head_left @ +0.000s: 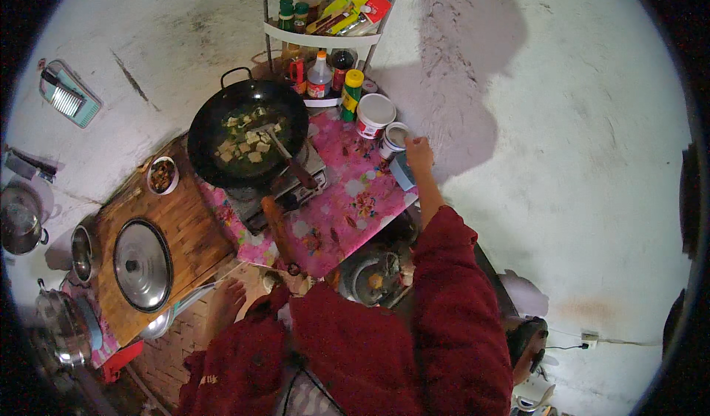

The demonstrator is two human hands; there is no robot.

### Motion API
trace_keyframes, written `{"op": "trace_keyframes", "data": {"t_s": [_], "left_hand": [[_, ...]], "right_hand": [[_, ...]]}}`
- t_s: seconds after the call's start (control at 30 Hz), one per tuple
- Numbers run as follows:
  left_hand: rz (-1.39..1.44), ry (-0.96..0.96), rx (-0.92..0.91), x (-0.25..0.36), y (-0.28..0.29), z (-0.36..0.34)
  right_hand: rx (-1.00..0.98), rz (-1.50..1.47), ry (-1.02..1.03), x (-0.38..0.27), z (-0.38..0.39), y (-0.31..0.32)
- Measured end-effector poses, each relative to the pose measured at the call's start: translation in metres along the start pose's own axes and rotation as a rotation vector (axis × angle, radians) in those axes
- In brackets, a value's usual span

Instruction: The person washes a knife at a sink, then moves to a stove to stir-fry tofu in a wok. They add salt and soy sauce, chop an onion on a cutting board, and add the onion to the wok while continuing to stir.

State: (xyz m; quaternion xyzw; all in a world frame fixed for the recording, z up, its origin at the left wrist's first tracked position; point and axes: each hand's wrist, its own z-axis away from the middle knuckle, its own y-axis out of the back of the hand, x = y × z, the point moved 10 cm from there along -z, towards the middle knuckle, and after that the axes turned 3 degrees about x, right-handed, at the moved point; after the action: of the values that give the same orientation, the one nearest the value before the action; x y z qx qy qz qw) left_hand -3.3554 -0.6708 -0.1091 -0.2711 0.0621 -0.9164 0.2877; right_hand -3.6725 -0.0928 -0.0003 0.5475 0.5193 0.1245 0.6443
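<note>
My right hand reaches to a small white tub at the right edge of the pink floral tablecloth, its fingers closed at the rim on something I cannot make out. A light blue box sits just below it. My left hand hangs low beside the wooden board, fingers apart, holding nothing. A black wok of cubed pieces in greenish liquid rests on a stove, with a wooden-handled spatula in it. A larger white tub stands behind the small one.
A corner shelf holds bottles and packets. The wooden board carries a metal lid and a bowl. Pots line the far left. A wooden rolling pin lies before the stove. The white wall fills the right.
</note>
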Motion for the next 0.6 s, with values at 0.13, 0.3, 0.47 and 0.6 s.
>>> {"op": "trace_keyframes", "data": {"t_s": [0.13,0.3,0.47,0.6], "left_hand": [[0.150,0.055,-0.238,-0.020,0.046,-0.025],[0.077,0.005,0.015,-0.007,0.039,-0.007],[0.077,-0.017,0.074,-0.001,0.016,0.010],[0.096,0.006,0.015,-0.006,0.020,0.000]], "right_hand": [[0.078,0.067,0.191,0.005,-0.001,-0.030],[0.023,0.161,0.242,0.007,-0.022,-0.046],[0.076,0.010,0.245,0.016,-0.033,-0.033],[0.082,0.026,0.235,0.032,-0.040,-0.055]]}}
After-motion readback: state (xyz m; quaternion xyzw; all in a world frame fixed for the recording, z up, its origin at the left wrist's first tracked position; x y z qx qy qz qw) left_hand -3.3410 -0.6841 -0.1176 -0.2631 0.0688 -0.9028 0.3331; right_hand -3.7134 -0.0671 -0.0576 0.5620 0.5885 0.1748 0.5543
